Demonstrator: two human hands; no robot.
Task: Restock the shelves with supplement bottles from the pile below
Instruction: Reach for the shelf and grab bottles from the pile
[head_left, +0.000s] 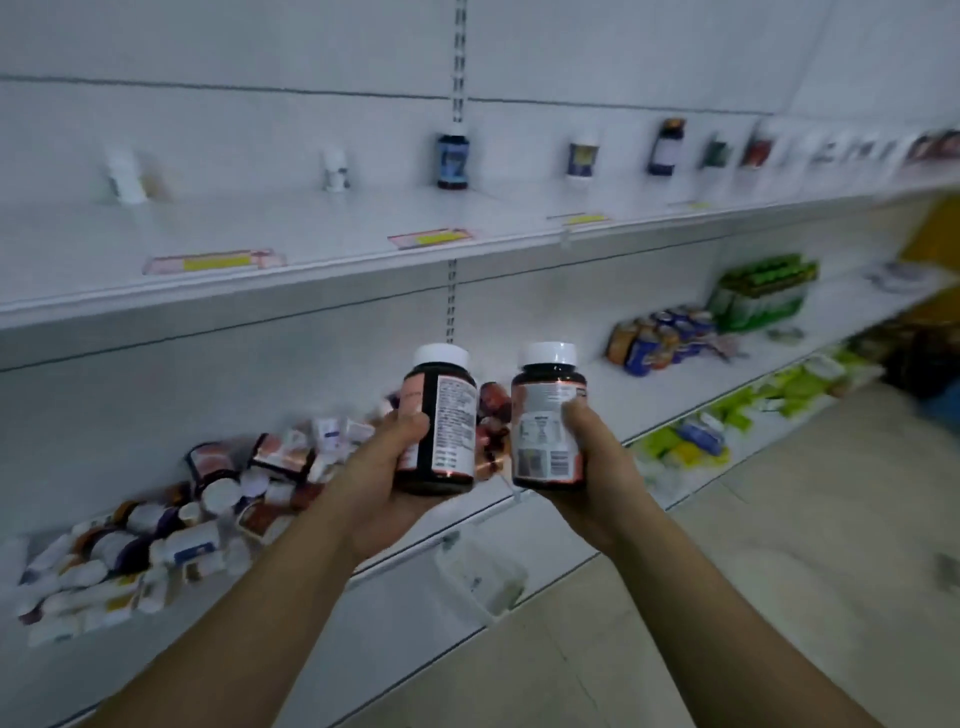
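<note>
Both grips are closed: left hand (382, 470) wraps one dark, white-capped plastic supplement bottle (441, 421), right hand (584, 467) its twin (548, 415), both upright above the jumbled bottle pile (156, 530); the white upper shelf (291, 244) lies up and ahead, about equally near either hand

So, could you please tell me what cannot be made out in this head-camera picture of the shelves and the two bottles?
- Label text on the left bottle and right bottle: too small and blurred to read.
- The left hand and right hand cover the bottles' lower sides.
- Pile of bottles: motion blur; no count possible.
- Products at the upper shelf's far right: smeared.
- Price tags: unreadable.
</note>
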